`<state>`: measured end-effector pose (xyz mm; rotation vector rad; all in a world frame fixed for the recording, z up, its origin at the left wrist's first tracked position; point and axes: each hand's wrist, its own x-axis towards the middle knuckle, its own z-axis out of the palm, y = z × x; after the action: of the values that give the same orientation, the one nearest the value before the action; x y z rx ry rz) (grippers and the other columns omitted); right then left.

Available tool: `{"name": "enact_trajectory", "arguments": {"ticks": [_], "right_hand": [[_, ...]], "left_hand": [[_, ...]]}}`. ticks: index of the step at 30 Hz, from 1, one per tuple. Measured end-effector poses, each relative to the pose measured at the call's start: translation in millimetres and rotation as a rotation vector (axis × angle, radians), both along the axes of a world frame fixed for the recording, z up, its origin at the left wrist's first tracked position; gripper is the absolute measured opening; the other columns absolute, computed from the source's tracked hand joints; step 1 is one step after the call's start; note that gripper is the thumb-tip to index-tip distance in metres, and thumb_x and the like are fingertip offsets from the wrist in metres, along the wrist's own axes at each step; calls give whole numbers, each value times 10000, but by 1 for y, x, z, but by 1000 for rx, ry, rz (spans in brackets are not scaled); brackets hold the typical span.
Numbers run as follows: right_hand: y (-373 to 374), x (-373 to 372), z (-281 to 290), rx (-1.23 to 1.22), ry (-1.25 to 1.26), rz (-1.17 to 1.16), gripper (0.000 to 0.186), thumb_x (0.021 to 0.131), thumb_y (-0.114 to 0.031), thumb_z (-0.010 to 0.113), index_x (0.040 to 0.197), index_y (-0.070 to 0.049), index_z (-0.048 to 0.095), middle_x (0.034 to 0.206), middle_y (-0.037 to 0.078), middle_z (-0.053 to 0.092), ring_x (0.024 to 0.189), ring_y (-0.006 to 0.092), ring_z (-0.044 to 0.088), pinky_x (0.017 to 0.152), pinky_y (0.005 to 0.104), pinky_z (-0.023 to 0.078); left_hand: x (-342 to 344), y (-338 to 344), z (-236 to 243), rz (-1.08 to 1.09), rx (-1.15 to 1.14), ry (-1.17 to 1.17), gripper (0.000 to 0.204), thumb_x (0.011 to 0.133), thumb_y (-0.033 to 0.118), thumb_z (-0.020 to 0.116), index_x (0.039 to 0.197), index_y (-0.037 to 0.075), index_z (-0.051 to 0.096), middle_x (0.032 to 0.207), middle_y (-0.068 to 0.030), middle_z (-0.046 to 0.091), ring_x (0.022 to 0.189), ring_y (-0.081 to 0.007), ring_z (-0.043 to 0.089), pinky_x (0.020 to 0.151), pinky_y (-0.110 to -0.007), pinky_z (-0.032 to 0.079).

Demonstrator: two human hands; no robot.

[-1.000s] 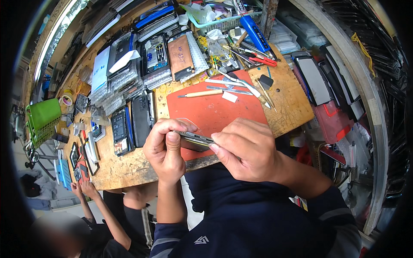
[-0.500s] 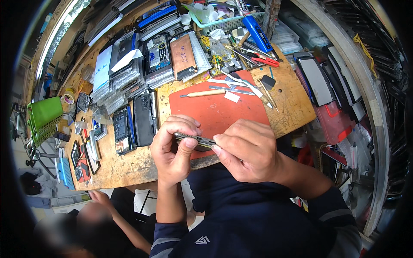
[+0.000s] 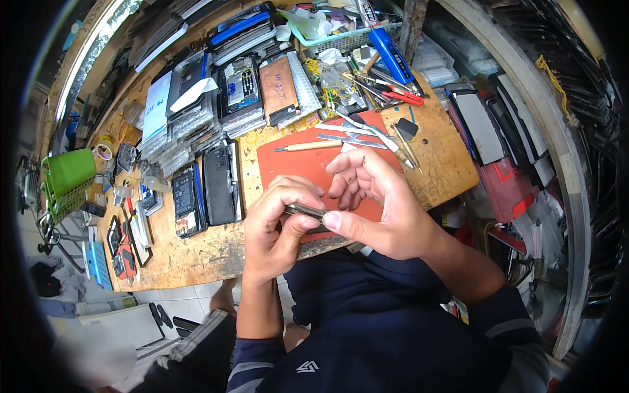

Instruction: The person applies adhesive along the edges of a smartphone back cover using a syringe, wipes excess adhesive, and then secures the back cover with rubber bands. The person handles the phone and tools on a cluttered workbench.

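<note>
Over the bench's near edge, my left hand [image 3: 270,226] is closed around a dark phone [image 3: 306,211], which shows mostly edge-on. My right hand [image 3: 390,213] has its thumb against the phone's right end, while its other fingers are lifted off and curl apart above it. Most of the phone's faces are hidden by my fingers. Beneath and beyond my hands lies a red mat [image 3: 282,164]. On its far part rest a wooden-handled blade tool [image 3: 308,145] and several metal tools, with tweezers [image 3: 407,149] by its right edge.
Left of the mat lie opened phones [image 3: 189,200]. Stacked phone parts in bubble wrap [image 3: 180,141] stand behind. At the back are a blue electric tool [image 3: 391,56], red-handled pliers [image 3: 403,96] and a teal basket [image 3: 354,37]. A green basket [image 3: 69,171] hangs left. Another person [image 3: 190,354] is lower left.
My right fingers have lifted off the phone and spread, leaving the thumb against its end. The phone has tilted and shifted slightly right with my left hand. The person lower left has moved.
</note>
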<state>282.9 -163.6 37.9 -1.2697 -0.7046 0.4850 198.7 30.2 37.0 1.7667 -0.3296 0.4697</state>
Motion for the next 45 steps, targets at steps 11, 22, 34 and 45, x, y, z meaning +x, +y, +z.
{"name": "enact_trajectory", "arguments": {"ticks": [11, 22, 34, 45], "right_hand": [[13, 17, 19, 104, -92, -276, 293, 1079, -287, 663, 1086, 6, 662, 893, 58, 694, 808, 99, 654, 717, 277, 521], [-18, 20, -20, -252, -298, -86, 189, 976, -121, 744, 1099, 19, 713, 832, 140, 688, 744, 185, 644, 689, 352, 507], [-20, 17, -44, -32, 201, 29, 185, 1062, -66, 640, 1171, 75, 687, 952, 58, 707, 848, 111, 693, 789, 273, 574], [-7, 7, -68, 214, 347, -197, 199, 1079, -152, 647, 1117, 36, 697, 949, 75, 743, 848, 120, 718, 775, 276, 590]], "left_hand": [[4, -20, 18, 78, 49, 293, 317, 922, -27, 769, 1231, -17, 701, 1023, -76, 722, 955, -147, 677, 855, -295, 548], [28, -2, 13, 130, -23, 253, 237, 1095, 115, 603, 1199, -68, 711, 1093, -82, 755, 975, -103, 670, 898, -259, 530], [44, 24, 22, 357, 288, 146, 325, 1097, 165, 587, 1324, -52, 671, 1286, -163, 724, 1195, -217, 677, 1056, -334, 498], [-27, -26, -60, 390, -708, 177, 431, 1086, 403, 566, 1290, 24, 553, 1063, -78, 661, 958, -174, 645, 851, -339, 549]]}}
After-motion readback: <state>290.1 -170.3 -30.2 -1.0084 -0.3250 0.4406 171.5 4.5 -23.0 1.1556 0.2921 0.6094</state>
